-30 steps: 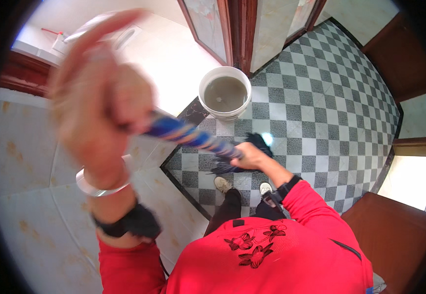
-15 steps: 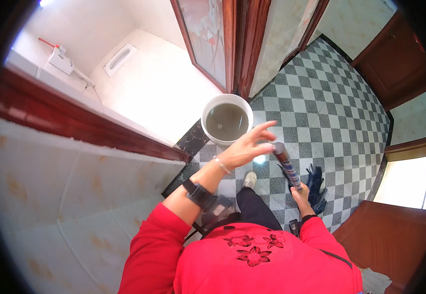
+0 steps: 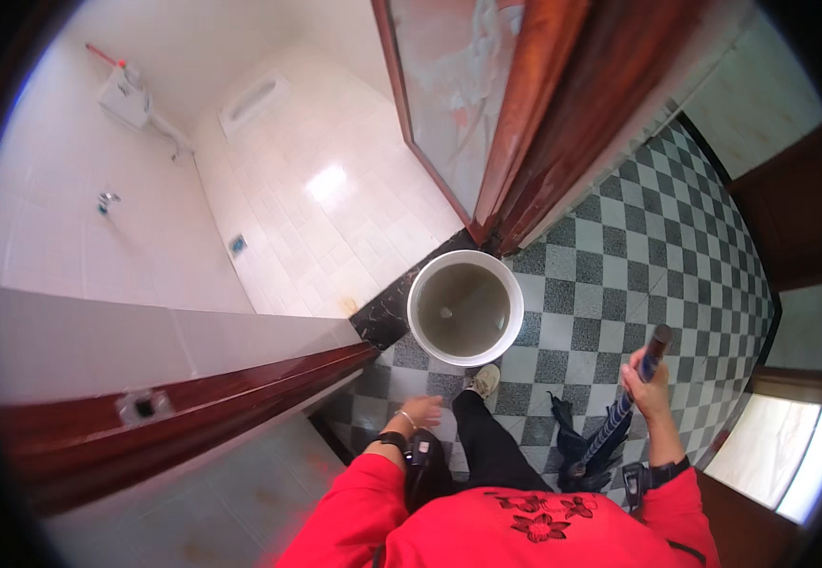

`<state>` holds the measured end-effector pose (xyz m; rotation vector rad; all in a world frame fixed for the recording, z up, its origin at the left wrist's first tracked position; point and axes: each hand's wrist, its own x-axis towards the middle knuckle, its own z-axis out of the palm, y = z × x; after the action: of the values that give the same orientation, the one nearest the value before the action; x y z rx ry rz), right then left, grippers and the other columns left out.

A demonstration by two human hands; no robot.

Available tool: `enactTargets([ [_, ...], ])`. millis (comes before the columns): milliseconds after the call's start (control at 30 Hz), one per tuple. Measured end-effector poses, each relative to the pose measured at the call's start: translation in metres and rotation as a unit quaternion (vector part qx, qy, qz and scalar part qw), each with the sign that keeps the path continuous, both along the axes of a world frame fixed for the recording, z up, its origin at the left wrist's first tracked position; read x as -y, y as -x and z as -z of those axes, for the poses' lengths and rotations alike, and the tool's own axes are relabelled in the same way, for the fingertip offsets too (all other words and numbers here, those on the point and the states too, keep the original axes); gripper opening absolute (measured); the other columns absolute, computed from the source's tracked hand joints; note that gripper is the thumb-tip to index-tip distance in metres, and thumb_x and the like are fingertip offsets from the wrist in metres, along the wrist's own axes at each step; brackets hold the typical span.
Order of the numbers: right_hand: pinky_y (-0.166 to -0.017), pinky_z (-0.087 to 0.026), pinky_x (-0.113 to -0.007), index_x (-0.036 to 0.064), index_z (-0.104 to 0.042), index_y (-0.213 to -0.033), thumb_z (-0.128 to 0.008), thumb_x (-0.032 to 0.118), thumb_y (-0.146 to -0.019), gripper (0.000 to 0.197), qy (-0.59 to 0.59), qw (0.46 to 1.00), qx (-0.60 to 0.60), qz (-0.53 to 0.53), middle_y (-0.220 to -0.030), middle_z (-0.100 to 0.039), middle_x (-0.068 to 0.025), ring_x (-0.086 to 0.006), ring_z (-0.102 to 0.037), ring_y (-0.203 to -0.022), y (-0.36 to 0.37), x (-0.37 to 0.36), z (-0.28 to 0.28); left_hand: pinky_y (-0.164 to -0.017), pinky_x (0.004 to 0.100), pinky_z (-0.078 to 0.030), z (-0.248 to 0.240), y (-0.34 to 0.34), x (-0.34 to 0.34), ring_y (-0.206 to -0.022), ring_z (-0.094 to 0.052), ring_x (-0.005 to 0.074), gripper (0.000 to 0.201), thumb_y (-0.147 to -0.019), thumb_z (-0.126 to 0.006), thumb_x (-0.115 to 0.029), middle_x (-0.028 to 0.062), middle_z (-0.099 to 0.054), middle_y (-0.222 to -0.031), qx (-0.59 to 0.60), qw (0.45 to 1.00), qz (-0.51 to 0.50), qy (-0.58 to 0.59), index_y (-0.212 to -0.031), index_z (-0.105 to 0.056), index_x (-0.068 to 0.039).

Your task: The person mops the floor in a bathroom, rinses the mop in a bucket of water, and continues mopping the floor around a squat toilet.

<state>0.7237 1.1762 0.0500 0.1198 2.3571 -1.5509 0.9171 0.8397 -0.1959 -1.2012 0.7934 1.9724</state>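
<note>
My right hand [image 3: 647,383] is closed round the patterned blue handle of a mop [image 3: 609,431], near its brown-capped top end. The mop's dark blue strands [image 3: 572,437] spread on the checkered floor beside my right leg. Over my left thigh hangs my left hand [image 3: 420,412], with a bracelet at the wrist; it holds nothing, and its fingers look loosely stretched, slightly blurred. In front of my feet a round white bucket [image 3: 415,317] stands at the doorway, holding murky grey-brown water [image 3: 468,312].
A black stone threshold [image 3: 387,317] lies left of the bucket, leading to a white-tiled room with a squat toilet [image 3: 255,102], a wall cistern [image 3: 127,99] and a floor drain [image 3: 238,244]. A red-brown framed glass door [image 3: 458,104] stands beyond the bucket. Checkered tiles [image 3: 609,275] continue rightward.
My left hand has dropped from near the mop handle's top to my left thigh. My right hand has moved right and grips higher on the handle. The view has shifted, showing more of the white-tiled room.
</note>
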Motion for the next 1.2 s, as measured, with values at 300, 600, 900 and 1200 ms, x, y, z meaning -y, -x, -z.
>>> enactTargets([
  [300,-0.042,-0.035,-0.023,0.0071,-0.033,-0.073,-0.05,0.01,-0.077,0.018,0.087,0.996,0.002,0.013,-0.049,-0.034,-0.0012,-0.0091,-0.034,-0.038,0.016,0.005,0.037,-0.082,0.0475,-0.04,0.098,0.069,-0.097,-0.117,-0.026,0.0319,0.059,-0.074,-0.058,-0.023,0.0154,-0.027,-0.127,0.088,0.956,-0.278,-0.014,-0.121,-0.028,-0.004],
  [600,-0.043,-0.035,-0.023,0.0066,-0.033,-0.073,-0.05,0.014,-0.078,0.019,0.042,0.998,-0.001,0.036,-0.049,-0.034,-0.0015,-0.0091,-0.034,-0.04,0.043,-0.001,0.071,-0.071,0.0389,-0.048,0.118,0.11,-0.121,-0.085,-0.054,0.0287,0.032,-0.07,-0.047,-0.003,0.0133,-0.051,-0.094,0.177,0.881,-0.433,0.077,-0.102,-0.043,0.001],
  [900,-0.047,-0.036,-0.022,0.0063,-0.036,-0.075,-0.05,0.005,-0.075,0.015,0.059,0.997,0.054,0.016,-0.059,-0.04,-0.003,-0.0094,-0.041,-0.049,0.043,0.035,0.08,-0.059,0.0338,-0.05,0.115,0.072,-0.03,-0.074,-0.056,0.0267,0.032,-0.067,-0.05,-0.003,0.0138,-0.053,-0.088,0.138,0.918,-0.344,0.141,-0.099,-0.046,0.002],
  [1200,-0.043,-0.035,-0.02,0.0062,-0.036,-0.076,-0.048,0.002,-0.075,0.013,0.029,0.996,0.073,0.049,-0.058,-0.039,-0.0014,-0.0081,-0.04,-0.046,0.052,0.035,0.091,-0.057,0.0425,-0.052,0.078,0.098,0.04,-0.072,-0.057,0.0351,0.035,-0.067,-0.047,-0.001,0.0211,-0.051,-0.091,0.144,0.946,-0.215,0.196,-0.1,-0.043,0.007],
])
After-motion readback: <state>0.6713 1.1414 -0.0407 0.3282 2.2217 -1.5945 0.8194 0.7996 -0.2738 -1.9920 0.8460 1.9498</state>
